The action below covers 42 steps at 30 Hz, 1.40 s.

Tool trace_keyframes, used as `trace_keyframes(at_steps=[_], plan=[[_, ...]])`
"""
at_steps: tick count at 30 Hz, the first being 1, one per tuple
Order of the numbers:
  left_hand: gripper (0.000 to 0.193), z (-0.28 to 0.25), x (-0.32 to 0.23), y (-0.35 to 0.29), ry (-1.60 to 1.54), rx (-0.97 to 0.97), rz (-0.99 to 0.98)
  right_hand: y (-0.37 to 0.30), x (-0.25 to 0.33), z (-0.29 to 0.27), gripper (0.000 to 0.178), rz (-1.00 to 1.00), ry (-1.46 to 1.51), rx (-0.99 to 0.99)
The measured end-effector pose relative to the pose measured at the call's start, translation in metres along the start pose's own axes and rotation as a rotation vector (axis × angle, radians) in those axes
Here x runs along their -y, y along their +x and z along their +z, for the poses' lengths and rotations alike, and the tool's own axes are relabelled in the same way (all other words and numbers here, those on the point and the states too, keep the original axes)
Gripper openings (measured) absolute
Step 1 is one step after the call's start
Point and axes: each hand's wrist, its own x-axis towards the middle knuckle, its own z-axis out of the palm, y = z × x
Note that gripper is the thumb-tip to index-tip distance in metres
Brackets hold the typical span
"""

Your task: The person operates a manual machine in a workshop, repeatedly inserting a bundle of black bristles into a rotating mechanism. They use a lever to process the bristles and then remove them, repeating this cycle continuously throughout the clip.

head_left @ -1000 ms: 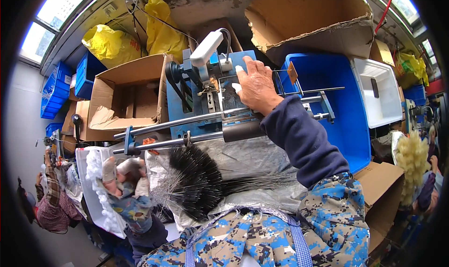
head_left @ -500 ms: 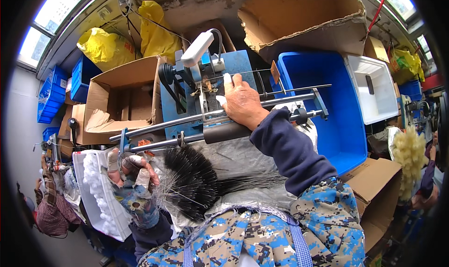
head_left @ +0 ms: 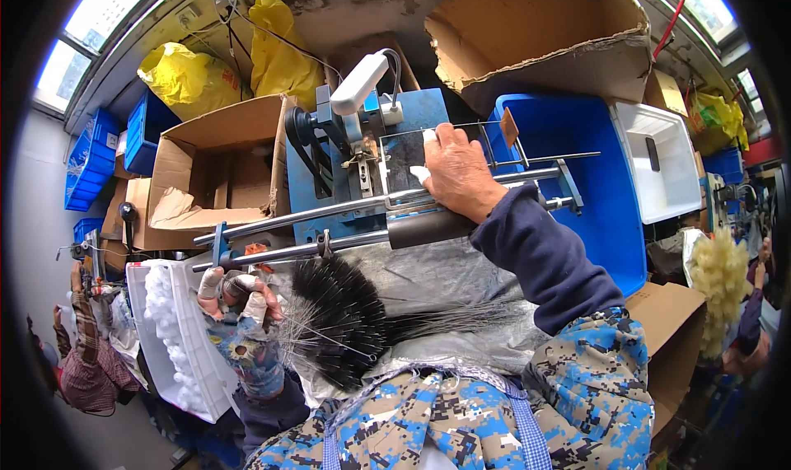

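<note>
My right hand (head_left: 463,173), with white tape on thumb and forefinger, is closed over the sliding carriage (head_left: 430,225) of a blue bench machine (head_left: 346,209). Its fingers reach forward beside a thin wire that runs toward a small brown plate (head_left: 508,127). Two steel rails (head_left: 305,216) carry the carriage. At the lower left, my left hand (head_left: 241,297) has taped, curled fingers; whatever they pinch is too small to make out. Beside it a bundle of thin wire-stemmed brushes with black bristles (head_left: 338,322) lies on a grey sheet (head_left: 445,280).
Left of the machine stands an open cardboard box (head_left: 177,153); a white bin with white fluffy pieces (head_left: 210,363) is below. On the right are a blue tub (head_left: 614,247) and a white tray (head_left: 680,173). A larger cardboard box (head_left: 560,66) stands behind. Other people work at both sides.
My right hand and the carriage have slid right along the rails, uncovering more of the machine's clamp. My left hand stays near the rails' left end, its fingers slightly shifted.
</note>
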Motion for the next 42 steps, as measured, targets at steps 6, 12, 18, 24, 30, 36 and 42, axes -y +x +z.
trace_keyframes(at_steps=[6,12,18,24,30,36,42], plan=[[0.048,0.040,-0.006,0.003,-0.082,-0.070,-0.069,0.023,-0.030,-0.004,0.020,0.057,-0.194,-0.204],[0.029,-0.009,-0.019,0.004,0.038,-0.162,0.087,-0.017,-0.026,-0.047,0.008,-0.114,-0.062,0.035],[0.026,0.045,-0.007,0.001,-0.105,0.070,0.005,-0.087,0.054,-0.052,0.044,-0.458,0.877,0.025],[0.038,0.064,-0.008,-0.006,0.047,0.216,0.040,-0.072,0.078,-0.064,0.020,-0.278,1.416,0.240],[0.060,0.013,0.028,-0.015,1.419,0.722,-0.134,0.003,0.011,-0.018,0.013,-0.131,0.185,-0.307],[0.072,0.009,0.034,-0.023,1.384,0.742,-0.218,0.042,0.008,0.019,0.012,-0.034,0.016,-0.206],[0.039,-0.002,0.033,-0.023,0.928,0.454,-0.218,0.042,0.009,0.024,0.012,-0.042,0.004,-0.205]])
